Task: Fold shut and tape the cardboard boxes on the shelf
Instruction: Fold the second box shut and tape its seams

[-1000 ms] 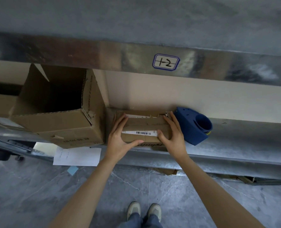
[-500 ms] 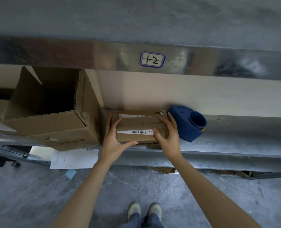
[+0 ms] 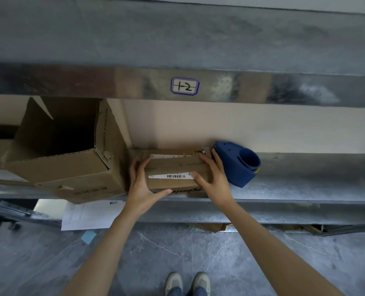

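While the small cardboard box (image 3: 177, 169) is sitting near the front edge of the metal shelf (image 3: 305, 180), both hands are clasping it from either side. The left hand (image 3: 142, 189) is wrapping around the box's left end, its fingers (image 3: 144, 167) lying up along the top and the thumb pressing against the front face. The right hand (image 3: 214, 182) is covering the right end, fingers spread across the top flaps and thumb lying over the end of a white barcode label (image 3: 169, 176). The flaps are lying folded down flat, and a torn white label strip (image 3: 166, 156) is running along the far edge of the top.

Just beside the box on the left, a large open cardboard box (image 3: 70, 157) is resting on the same shelf, its mouth facing the camera and its flaps standing out; the two boxes are sitting very close, though whether they are touching cannot be told. On the right, a blue tape dispenser (image 3: 237, 165) is lying on the shelf, just beyond the right hand's fingertips, a hint of yellow showing at its lower right edge.

Above, a shelf beam is carrying a handwritten tag (image 3: 184, 86) reading "1-2". Below the shelf, a white sheet of paper (image 3: 89, 212) is hanging out from under the large box, and a small blue note (image 3: 88, 237) is lying on the grey floor (image 3: 49, 263). The person's two shoes (image 3: 186, 282) are showing at the bottom of the view.
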